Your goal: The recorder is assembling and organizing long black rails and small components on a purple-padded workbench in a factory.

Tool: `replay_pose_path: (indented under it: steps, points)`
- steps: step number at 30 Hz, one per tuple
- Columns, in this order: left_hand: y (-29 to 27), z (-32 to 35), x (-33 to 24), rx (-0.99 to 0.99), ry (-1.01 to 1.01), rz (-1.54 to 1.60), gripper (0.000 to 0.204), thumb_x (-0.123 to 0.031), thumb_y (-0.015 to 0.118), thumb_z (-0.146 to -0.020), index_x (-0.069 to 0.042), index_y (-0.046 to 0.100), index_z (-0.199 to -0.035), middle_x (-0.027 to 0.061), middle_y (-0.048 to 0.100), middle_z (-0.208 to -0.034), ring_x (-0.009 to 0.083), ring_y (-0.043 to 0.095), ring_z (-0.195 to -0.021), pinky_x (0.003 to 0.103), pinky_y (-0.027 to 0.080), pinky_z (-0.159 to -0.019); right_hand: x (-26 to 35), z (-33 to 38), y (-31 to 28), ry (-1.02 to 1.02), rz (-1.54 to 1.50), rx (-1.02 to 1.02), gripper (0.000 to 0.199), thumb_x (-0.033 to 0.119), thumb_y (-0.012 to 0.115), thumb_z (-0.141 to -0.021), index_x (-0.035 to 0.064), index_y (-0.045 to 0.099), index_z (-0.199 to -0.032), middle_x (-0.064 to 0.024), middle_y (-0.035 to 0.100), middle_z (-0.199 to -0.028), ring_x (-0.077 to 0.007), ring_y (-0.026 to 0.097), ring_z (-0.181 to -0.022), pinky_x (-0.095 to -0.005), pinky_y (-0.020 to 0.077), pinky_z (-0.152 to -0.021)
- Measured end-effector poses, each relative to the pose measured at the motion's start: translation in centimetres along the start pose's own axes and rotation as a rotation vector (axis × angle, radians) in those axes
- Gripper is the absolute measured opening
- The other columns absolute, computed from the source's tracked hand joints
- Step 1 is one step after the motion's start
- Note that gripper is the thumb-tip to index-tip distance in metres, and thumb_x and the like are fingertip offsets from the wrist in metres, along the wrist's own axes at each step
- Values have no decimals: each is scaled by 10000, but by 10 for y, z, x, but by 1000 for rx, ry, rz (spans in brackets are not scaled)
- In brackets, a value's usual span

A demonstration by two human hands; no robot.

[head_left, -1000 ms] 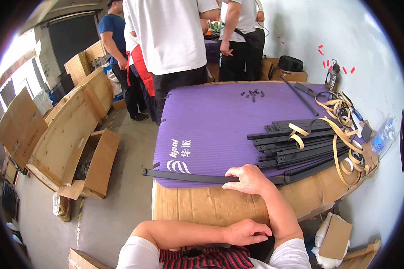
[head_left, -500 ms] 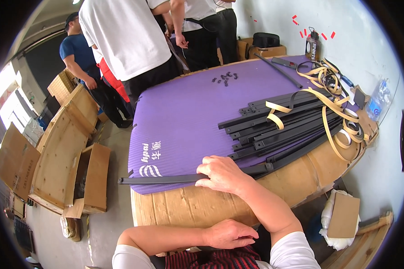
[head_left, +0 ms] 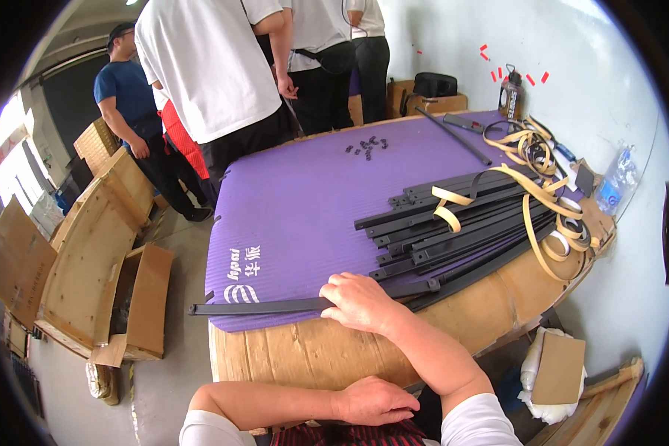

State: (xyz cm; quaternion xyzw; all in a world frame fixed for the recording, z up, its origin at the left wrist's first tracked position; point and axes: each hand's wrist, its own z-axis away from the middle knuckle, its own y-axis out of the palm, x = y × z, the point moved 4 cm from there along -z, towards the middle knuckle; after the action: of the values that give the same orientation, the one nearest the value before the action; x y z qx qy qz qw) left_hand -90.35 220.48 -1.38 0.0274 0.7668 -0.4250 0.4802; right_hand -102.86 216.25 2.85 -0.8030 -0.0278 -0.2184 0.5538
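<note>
- Fingers of the right hand (head_left: 358, 302) pinch a black bar (head_left: 267, 307) along the purple mat's (head_left: 290, 201) near edge, seemingly steadying it!
- Left hand (head_left: 374, 401) nearer, empty, fingers slightly parted.
- More bars (head_left: 468, 240) right, perhaps for easy reach.

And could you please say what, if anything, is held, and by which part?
The right hand holds a long black bar near its middle; the left hand appears empty.

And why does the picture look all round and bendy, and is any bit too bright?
Head view: black corners ring a wide fisheye picture, so the table's near edge seems to bow; head view, far left: the window glares white; head view, middle: the bar and right hand look fairly sharp.
</note>
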Motion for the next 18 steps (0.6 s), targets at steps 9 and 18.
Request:
replay_pose_path:
  steps: [9, 18]
  points:
    - [5, 5, 5, 51, 64, -23, 159, -198, 539, -836, -81, 550, -944, 87, 606, -835, 293, 580, -809, 397, 477, -681, 7, -2, -5, 0, 16, -112, 239, 222, 644, -756, 24, 578, -872, -93, 560, -879, -263, 544, -890, -379, 469, -736]
    - [6, 5, 5, 103, 69, -52, 167, -190, 545, -830, -68, 546, -945, 95, 607, -858, 294, 581, -818, 402, 473, -697, 2, -4, 8, 56, -34, -43, 269, 269, 631, -769, 38, 577, -896, -92, 553, -891, -262, 531, -904, -388, 448, -768]
